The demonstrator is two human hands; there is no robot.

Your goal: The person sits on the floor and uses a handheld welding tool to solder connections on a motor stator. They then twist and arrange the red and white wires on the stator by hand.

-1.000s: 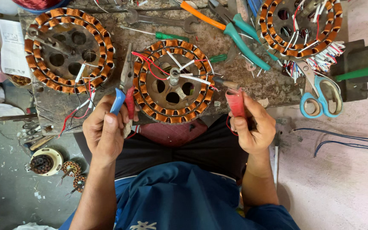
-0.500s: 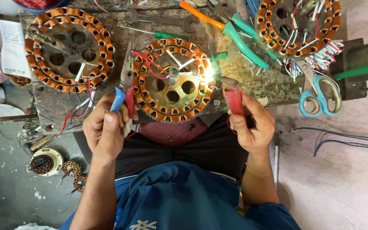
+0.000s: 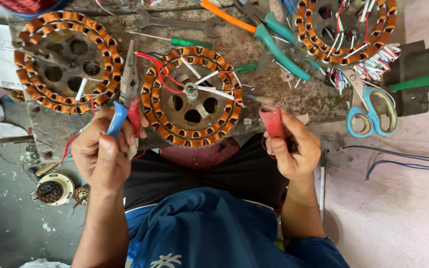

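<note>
A round motor stator (image 3: 192, 97) with copper-coloured coils and red and white wires lies in the middle of the worn workbench (image 3: 254, 59). My left hand (image 3: 101, 149) grips pliers (image 3: 126, 94) with one blue and one red handle, jaws pointing up beside the stator's left edge. My right hand (image 3: 290, 145) holds a red-handled soldering iron (image 3: 270, 115), its metal tip close to the white wire ends at the stator's right side.
Two more wound stators lie on the bench, one at the left (image 3: 63, 60) and one at the top right (image 3: 346, 27). Blue-handled scissors (image 3: 371, 111), teal-handled cutters (image 3: 279, 42), a green screwdriver (image 3: 189, 42) and a spanner lie about. Small motor parts (image 3: 53, 188) sit on the floor.
The bright spark at the stator's right side half a second ago is gone. The iron's tip has drawn slightly back from the wires. My left hand stays put with the pliers.
</note>
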